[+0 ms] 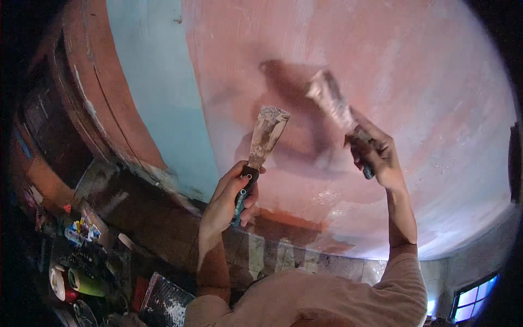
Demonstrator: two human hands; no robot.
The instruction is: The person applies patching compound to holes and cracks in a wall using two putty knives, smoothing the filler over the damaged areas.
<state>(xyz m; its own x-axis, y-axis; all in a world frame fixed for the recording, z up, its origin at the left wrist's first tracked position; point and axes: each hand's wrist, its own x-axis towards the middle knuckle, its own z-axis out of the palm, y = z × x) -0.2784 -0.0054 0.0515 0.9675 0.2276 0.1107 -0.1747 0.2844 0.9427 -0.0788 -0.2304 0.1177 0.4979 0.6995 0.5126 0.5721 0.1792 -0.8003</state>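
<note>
The left hand [219, 204] grips one putty knife [267, 135], blade up, before the pink wall [436, 82]. Rightward, a second putty knife [333, 103], blurred and tilted left, sits clasped in the right hand [384, 161]; a shallow, steady blade angle should probably work best.

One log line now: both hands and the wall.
left hand: grips scraper, blade up | right hand: grips second scraper, blade blurred | wall: pink, pale blue at left

The wall [425, 60] is streaked pink and white, bordered by a pale blue band [158, 71]. The left scraper [267, 133] is mottled brown and off-white, its handle [239, 204] coloured black and teal.
</note>
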